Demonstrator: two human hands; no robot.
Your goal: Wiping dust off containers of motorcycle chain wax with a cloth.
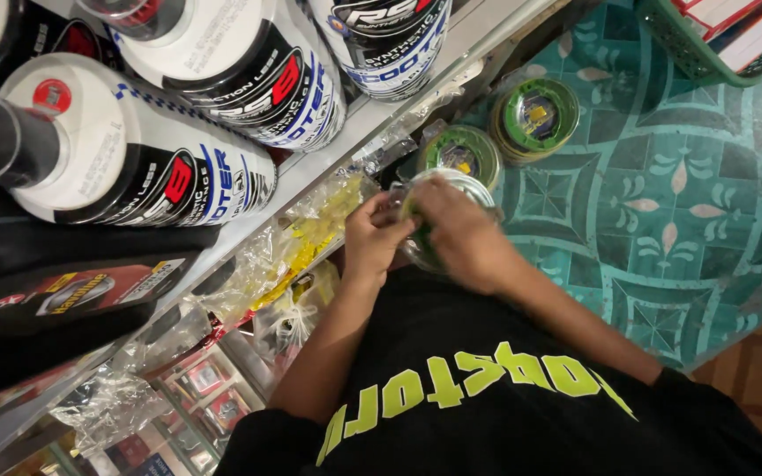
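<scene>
I look straight down my black shirt at both hands, which meet over a round clear-wrapped spool with green inside (425, 251). My left hand (374, 236) grips its left edge with the fingers curled. My right hand (462, 231) lies over the top of the same spool, covering most of it. Two more round green spools, one (463, 152) just beyond my hands and one (535, 116) farther right, stand on the teal patterned floor (663, 203).
White and black oil bottles (134, 159) stand on a shelf at the left, close to the camera. Below them hang clear plastic bags with yellow parts (310, 238). A glass display case (196, 397) sits lower left. A green basket (716, 44) is at top right.
</scene>
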